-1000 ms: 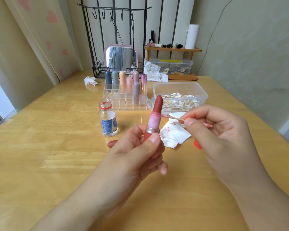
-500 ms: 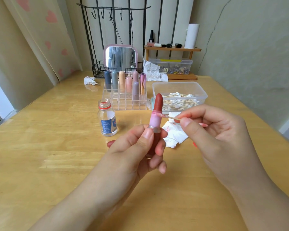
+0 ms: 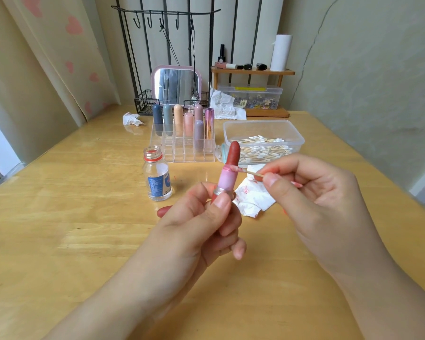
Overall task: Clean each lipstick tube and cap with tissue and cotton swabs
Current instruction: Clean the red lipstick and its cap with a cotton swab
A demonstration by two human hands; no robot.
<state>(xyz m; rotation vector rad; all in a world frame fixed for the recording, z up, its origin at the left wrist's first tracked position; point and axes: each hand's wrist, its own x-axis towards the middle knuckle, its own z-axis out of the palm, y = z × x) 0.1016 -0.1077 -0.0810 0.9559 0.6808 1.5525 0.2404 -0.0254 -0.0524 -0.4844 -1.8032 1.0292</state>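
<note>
My left hand [image 3: 201, 231] grips an uncapped lipstick [image 3: 227, 173] upright by its base, its red bullet standing out of a pink inner tube. A cotton swab [image 3: 245, 171] is pinched in my right hand [image 3: 312, 202], and its stained tip touches the pink tube's top rim just under the bullet. A lipstick-stained tissue [image 3: 253, 200] lies on the table behind the hands. The red lipstick cap [image 3: 164, 211] lies on the table, mostly hidden behind my left hand.
An open small glass bottle [image 3: 157, 177] stands left of the lipstick. Behind it a clear organizer [image 3: 182, 153] holds several capped lipsticks. A clear box of cotton swabs [image 3: 263, 141] sits at back right. A crumpled tissue [image 3: 131, 119], a mirror [image 3: 176, 85] and a shelf [image 3: 252, 71] lie further back.
The swab tip came from beside the tube onto its top rim. My left hand shifted its hold on the lipstick's base a little.
</note>
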